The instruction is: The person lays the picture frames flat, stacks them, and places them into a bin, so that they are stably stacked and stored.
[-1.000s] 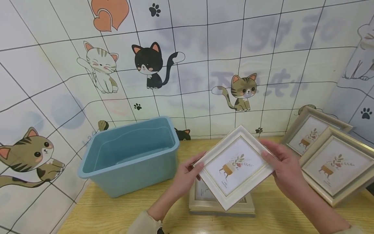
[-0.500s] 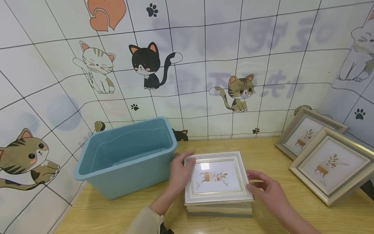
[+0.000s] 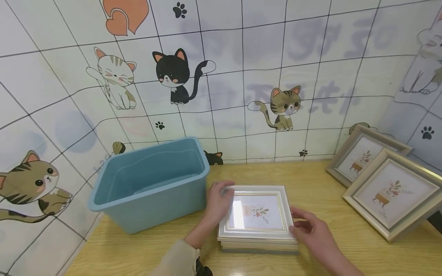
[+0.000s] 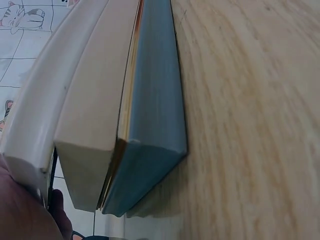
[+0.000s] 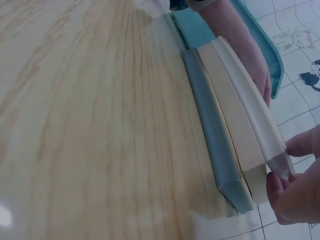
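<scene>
Together, left hand [image 3: 218, 202] and right hand [image 3: 315, 232] pinch a white picture frame [image 3: 257, 214] atop the stack [image 3: 260, 245] beside the blue bin [image 3: 162, 209].

From above and behind the left hand [image 3: 218, 202] and right hand [image 3: 312, 230], the head camera faces forward and down, wide enough for the bin [image 3: 159, 209] beside the left hand and the wall [image 3: 228, 92] beyond; the left wrist camera, turned sideways, looks closely at the near side of the frame stack [image 4: 92, 95] between the hands; the right wrist camera, sideways and farther off, shares that side and, with the head view, left hand and bin.
</scene>
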A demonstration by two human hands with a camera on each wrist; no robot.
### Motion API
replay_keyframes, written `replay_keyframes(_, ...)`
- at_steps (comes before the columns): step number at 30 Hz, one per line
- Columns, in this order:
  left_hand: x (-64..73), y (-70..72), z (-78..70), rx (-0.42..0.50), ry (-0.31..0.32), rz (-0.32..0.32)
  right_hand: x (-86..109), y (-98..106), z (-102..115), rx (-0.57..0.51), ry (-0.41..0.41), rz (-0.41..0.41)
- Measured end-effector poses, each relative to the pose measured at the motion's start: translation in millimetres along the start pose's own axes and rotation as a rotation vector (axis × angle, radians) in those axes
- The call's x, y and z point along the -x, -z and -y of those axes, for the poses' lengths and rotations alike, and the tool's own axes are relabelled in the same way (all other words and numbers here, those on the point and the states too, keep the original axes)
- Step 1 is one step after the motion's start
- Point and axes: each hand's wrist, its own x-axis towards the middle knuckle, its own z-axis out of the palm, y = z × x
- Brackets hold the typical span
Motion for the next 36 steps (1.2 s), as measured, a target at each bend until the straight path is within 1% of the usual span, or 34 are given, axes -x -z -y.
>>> replay_keyframes(3, -1.3, -2.3, 0.9, -0.002, 0.012, 0.005, -1.4, 0.8, -1.6, -0.006, -0.011, 0.003)
replay_keyframes(6, -2.5, -3.9, 2.9, -0.024, 0.029, 0.001, -2.6, 1.0, -2.6, -0.012, -0.034, 0.014)
replay_keyframes(11, -3.1, -5.6, 5.9, -0.054, 0.078, 0.008, -2.4, 1.7, -5.6, -0.010, -0.062, 0.041)
replay_keyframes(15, -3.4, -6.7, 7.4, -0.041, 0.126, 0.007, -2.3, 2.6, -8.3, -0.011, -0.077, 0.065)
replay_keyframes(17, -3.9, -7.3, 8.1, -0.034, 0.140, 0.005, -2.4, 3.2, -8.9, -0.017, -0.082, 0.071)
replay_keyframes(18, -4.3, -7.5, 8.6, -0.032, 0.140, 0.005, -2.6, 3.5, -9.2, -0.022, -0.083, 0.073)
replay_keyframes(25, -6.4, -6.5, 9.7, -0.008, 0.070, 0.001, -3.6, 4.2, -9.9, -0.052, -0.081, 0.082)
replay_keyframes(36, -5.3, -6.0, 9.8, -0.009, 0.092, 0.021, -2.6, 5.0, -9.3, -0.066, -0.115, 0.076)
